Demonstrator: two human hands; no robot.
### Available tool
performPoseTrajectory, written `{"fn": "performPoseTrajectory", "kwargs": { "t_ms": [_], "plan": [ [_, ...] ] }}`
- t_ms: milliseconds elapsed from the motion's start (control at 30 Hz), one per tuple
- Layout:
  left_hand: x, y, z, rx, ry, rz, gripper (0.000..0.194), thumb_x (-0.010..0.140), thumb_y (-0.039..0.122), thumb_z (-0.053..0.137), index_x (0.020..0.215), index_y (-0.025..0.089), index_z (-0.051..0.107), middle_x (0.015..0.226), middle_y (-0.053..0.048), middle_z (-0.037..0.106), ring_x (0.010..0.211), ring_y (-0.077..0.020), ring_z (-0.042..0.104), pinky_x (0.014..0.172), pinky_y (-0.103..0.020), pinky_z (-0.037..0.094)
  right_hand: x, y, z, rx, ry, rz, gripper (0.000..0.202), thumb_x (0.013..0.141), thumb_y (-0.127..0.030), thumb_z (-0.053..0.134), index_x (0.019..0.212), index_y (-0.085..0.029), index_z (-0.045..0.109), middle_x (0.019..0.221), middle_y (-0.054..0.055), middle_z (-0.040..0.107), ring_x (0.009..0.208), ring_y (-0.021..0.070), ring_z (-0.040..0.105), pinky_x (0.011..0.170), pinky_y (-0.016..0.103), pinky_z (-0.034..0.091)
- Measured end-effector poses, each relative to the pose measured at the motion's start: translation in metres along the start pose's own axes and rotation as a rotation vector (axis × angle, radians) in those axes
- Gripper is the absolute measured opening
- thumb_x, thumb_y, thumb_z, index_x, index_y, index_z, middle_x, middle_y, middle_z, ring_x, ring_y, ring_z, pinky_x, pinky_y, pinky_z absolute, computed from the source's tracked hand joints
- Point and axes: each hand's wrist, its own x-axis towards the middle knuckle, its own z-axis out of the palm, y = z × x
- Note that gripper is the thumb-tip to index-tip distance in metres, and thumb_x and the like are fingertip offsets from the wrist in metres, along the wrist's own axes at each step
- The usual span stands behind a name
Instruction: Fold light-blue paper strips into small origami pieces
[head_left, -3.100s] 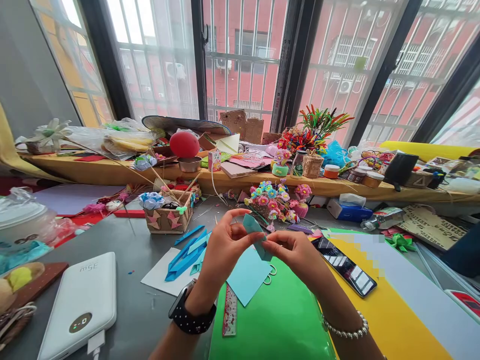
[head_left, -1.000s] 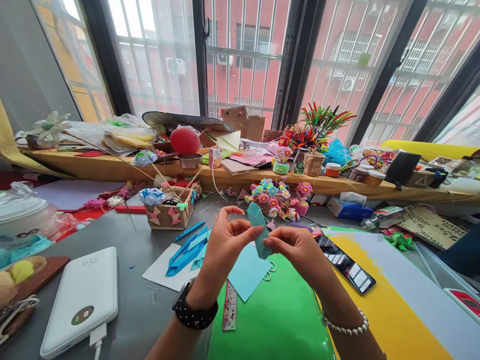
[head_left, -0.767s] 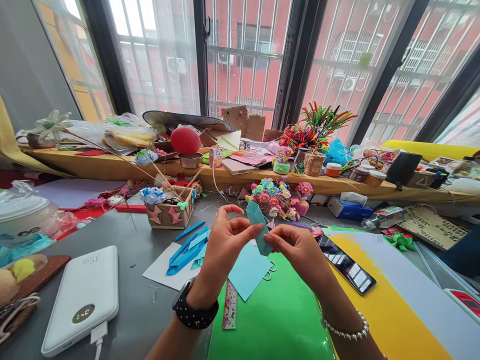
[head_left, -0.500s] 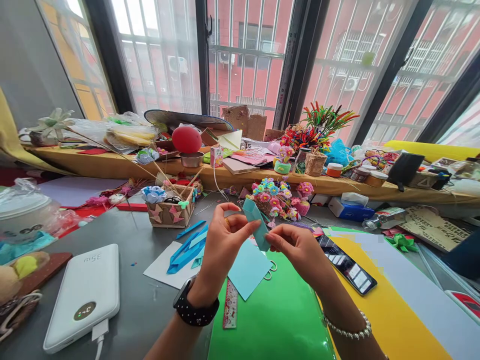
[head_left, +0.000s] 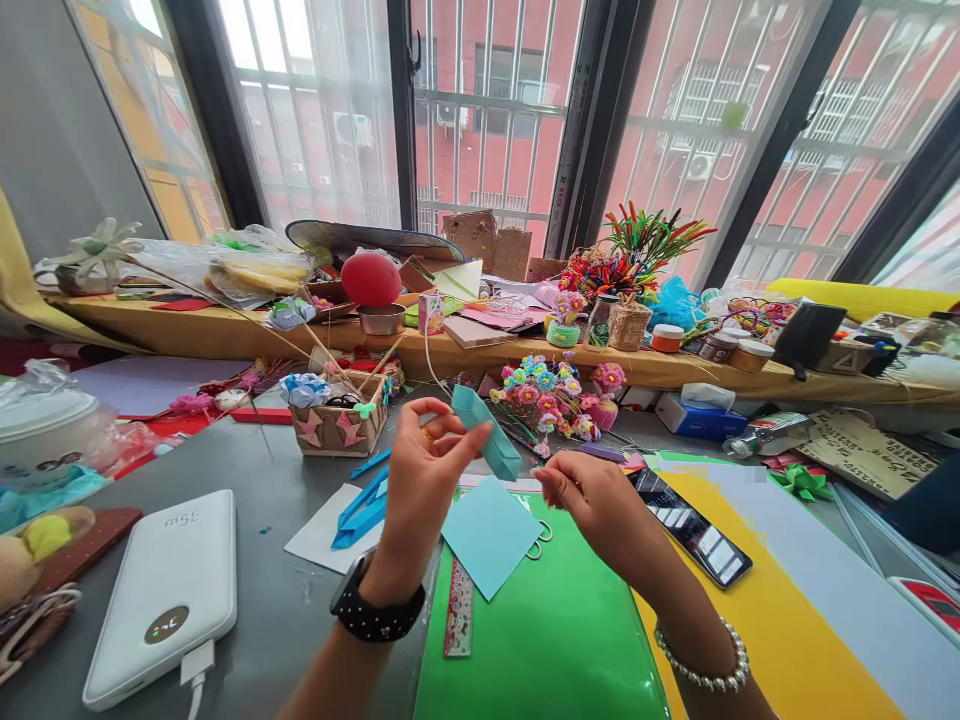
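Note:
A folded strip of teal paper (head_left: 501,452), bent up along its sides, is pinched between the thumb and fingers of my left hand (head_left: 427,465), held above the table. My right hand (head_left: 589,490) is closed just right of the strip's lower end, with a small gap between them. Whether its pressed fingertips hold anything is too small to tell. Below the hands lies a light blue paper square (head_left: 491,545) on a green folder (head_left: 555,640), beside a patterned ruler (head_left: 459,610). Blue folded paper strips (head_left: 360,520) rest on white paper (head_left: 311,535), partly hidden by my left hand.
A black phone (head_left: 694,530) lies on yellow paper (head_left: 720,640) to the right. On the left is a white power bank (head_left: 169,590) with its cable. A decorated basket (head_left: 341,430) and crocheted flowers (head_left: 544,395) stand behind, before a cluttered shelf (head_left: 480,355).
My left hand has moved left with the folded paper, which is tilted more to the side. My right hand has let go of its lower end and is now apart from it.

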Motion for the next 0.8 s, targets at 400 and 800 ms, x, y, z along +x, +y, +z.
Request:
{"fn": "performPoseTrajectory", "kwargs": {
  "t_ms": [400,800],
  "plan": [
    [-0.016,-0.005,0.014,0.165,-0.463,-0.158,0.049,0.066,0.022,0.066,0.105,0.018,0.036,0.06,0.008,0.048,0.048,-0.0058,0.046,0.045,-0.016,0.031,-0.001,-0.002,-0.003,0.455,0.158,0.076,0.018,0.072,-0.034,0.06,0.071,-0.017,0.06,0.07,0.002,0.061,0.064,0.0142,0.055,0.05,0.021,0.04],
    [-0.014,-0.007,0.013,0.166,-0.515,-0.163,0.039,0.065,0.023,0.067,0.089,0.02,0.037,0.056,0.009,0.05,0.049,-0.0076,0.048,0.046,-0.017,0.034,-0.002,-0.009,0.003,0.485,0.223,0.124,0.026,0.077,-0.035,0.053,0.059,-0.016,0.053,0.054,-0.003,0.046,0.052,0.0098,0.041,0.047,0.021,0.031]
  ]
}}
